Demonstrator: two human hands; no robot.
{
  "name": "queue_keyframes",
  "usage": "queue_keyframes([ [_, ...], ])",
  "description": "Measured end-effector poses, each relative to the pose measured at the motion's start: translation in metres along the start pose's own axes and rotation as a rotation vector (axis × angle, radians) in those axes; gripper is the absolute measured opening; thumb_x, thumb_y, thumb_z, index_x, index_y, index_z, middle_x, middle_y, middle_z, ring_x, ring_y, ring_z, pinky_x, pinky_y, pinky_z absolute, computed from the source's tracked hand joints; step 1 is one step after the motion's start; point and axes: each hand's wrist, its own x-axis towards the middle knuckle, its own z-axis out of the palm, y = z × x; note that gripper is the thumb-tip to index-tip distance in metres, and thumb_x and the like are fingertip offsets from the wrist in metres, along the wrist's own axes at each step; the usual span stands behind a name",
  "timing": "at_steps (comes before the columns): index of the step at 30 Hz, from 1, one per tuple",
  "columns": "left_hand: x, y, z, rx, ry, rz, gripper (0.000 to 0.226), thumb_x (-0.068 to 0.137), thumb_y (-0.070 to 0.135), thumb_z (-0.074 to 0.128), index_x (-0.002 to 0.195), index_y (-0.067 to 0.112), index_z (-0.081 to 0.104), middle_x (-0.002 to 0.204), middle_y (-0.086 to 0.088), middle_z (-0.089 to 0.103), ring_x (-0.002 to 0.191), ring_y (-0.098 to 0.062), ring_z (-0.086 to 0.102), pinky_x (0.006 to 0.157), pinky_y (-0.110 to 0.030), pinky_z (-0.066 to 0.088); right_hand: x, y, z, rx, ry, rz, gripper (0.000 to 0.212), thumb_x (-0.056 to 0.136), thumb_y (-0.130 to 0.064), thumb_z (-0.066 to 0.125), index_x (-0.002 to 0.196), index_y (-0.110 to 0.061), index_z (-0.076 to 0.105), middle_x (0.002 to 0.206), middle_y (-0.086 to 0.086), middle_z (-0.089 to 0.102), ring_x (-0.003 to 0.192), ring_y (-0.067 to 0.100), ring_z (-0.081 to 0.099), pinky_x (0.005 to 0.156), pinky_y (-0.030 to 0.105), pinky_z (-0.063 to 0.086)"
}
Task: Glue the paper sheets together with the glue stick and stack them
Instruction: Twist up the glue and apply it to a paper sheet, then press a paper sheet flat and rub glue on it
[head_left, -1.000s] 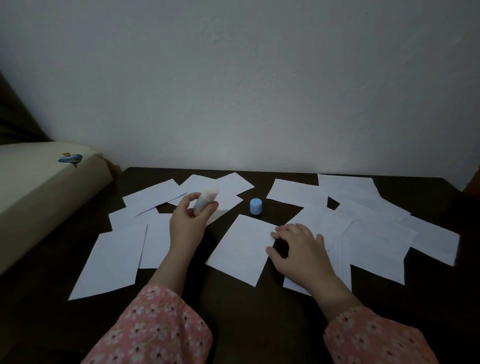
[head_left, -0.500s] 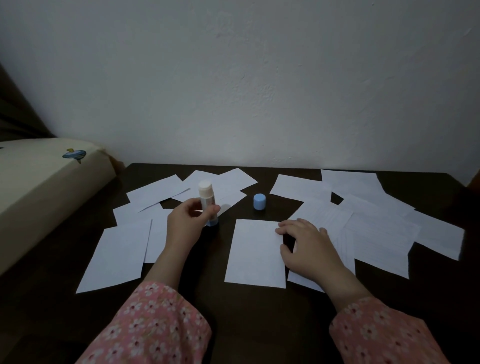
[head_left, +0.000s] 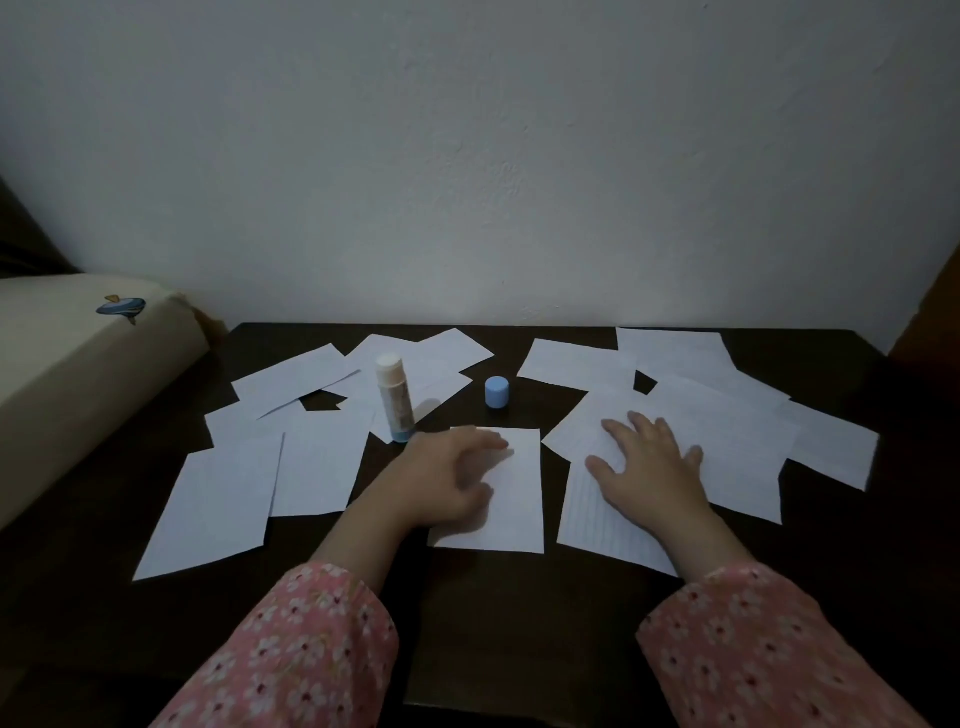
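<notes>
Glue stick (head_left: 395, 397) upright, uncapped — left hand (head_left: 447, 480) and right hand (head_left: 647, 467) rest on separate paper sheets (head_left: 511, 499), fingers (head_left: 618, 428) spread flat

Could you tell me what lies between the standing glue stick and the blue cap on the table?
In the head view, between the glue stick and the blue cap lie overlapping white paper sheets, then bare dark table.
</notes>
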Motion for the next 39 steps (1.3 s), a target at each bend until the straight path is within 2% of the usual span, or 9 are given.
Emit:
queue_keyframes([
  [3,0.002,0.005,0.001,0.102,-0.092,-0.048,0.042,0.088,0.033,0.060,0.128,0.044,0.051,0.147,0.020,0.036,0.139,-0.008,0.026,0.116,-0.053,0.012,0.000,0.009,-0.004,-0.001,-0.002,-0.014,0.059,0.096,-0.053,0.040,0.150,-0.036,0.022,0.161,-0.004,0.012,0.148,0.021,0.003,0.115,0.060,0.003],
  [5,0.002,0.009,-0.001,0.159,-0.097,-0.081,0.038,0.089,0.037,0.059,0.126,0.044,0.053,0.148,0.019,0.035,0.141,-0.010,0.023,0.115,-0.055,0.008,0.000,0.015,-0.009,0.004,-0.012,-0.010,0.058,0.096,-0.051,0.042,0.149,-0.037,0.023,0.160,-0.005,0.014,0.148,0.019,0.005,0.115,0.060,0.003],
  [12,-0.001,0.021,-0.001,0.314,-0.023,-0.195,0.061,0.078,0.064,0.060,0.134,0.043,0.047,0.139,0.009,0.040,0.127,-0.013,0.040,0.104,-0.037,0.038,-0.009,0.016,-0.015,0.039,0.044,-0.012,0.057,0.096,-0.046,0.047,0.148,-0.033,0.027,0.156,-0.006,0.028,0.146,0.020,0.017,0.117,0.057,0.007],
  [16,-0.006,0.019,-0.004,0.248,-0.096,-0.238,0.065,0.076,0.063,0.064,0.134,0.040,0.047,0.145,0.010,0.035,0.133,-0.014,0.034,0.107,-0.040,0.037,-0.009,0.015,-0.015,0.080,0.100,0.002,0.053,0.096,-0.044,0.049,0.145,-0.032,0.035,0.148,-0.005,0.041,0.140,0.019,0.029,0.116,0.054,0.012],
  [25,-0.008,0.021,0.009,0.348,0.093,-0.460,0.079,0.074,0.074,0.056,0.134,0.023,0.050,0.136,-0.004,0.044,0.124,-0.020,0.042,0.096,-0.033,0.045,-0.003,0.010,-0.007,0.125,0.231,0.000,0.039,0.098,-0.027,0.050,0.137,-0.031,0.049,0.112,0.000,0.062,0.103,0.015,0.052,0.101,0.039,0.033],
  [29,-0.008,0.024,0.009,0.345,0.107,-0.483,0.079,0.074,0.074,0.056,0.132,0.021,0.052,0.135,-0.005,0.044,0.121,-0.019,0.044,0.096,-0.033,0.045,-0.005,0.006,-0.008,0.141,0.301,-0.019,0.035,0.099,-0.027,0.048,0.133,-0.031,0.054,0.106,0.000,0.065,0.097,0.014,0.055,0.105,0.040,0.030],
  [32,-0.010,0.030,0.006,0.215,0.211,-0.393,0.071,0.075,0.070,0.059,0.131,0.027,0.053,0.137,0.001,0.042,0.125,-0.017,0.041,0.101,-0.037,0.043,-0.011,-0.008,-0.015,0.223,0.346,-0.039,0.035,0.099,-0.029,0.048,0.134,-0.031,0.053,0.113,0.001,0.065,0.103,0.016,0.056,0.108,0.041,0.029],
  [34,-0.011,0.039,0.005,-0.051,0.243,-0.271,0.061,0.075,0.067,0.061,0.125,0.033,0.057,0.133,0.009,0.045,0.121,-0.010,0.043,0.099,-0.036,0.045,-0.018,-0.023,-0.018,0.311,0.371,-0.046,0.036,0.099,-0.031,0.048,0.135,-0.033,0.052,0.121,0.002,0.063,0.110,0.019,0.053,0.107,0.043,0.032],
  [39,-0.013,0.059,0.016,-0.468,0.318,-0.116,0.023,0.082,0.051,0.064,0.101,0.038,0.061,0.097,0.021,0.060,0.089,0.003,0.055,0.069,-0.014,0.038,-0.034,-0.055,-0.016,0.404,0.358,-0.127,0.037,0.099,-0.033,0.047,0.136,-0.038,0.048,0.130,-0.003,0.057,0.123,0.014,0.046,0.117,0.047,0.018],
])
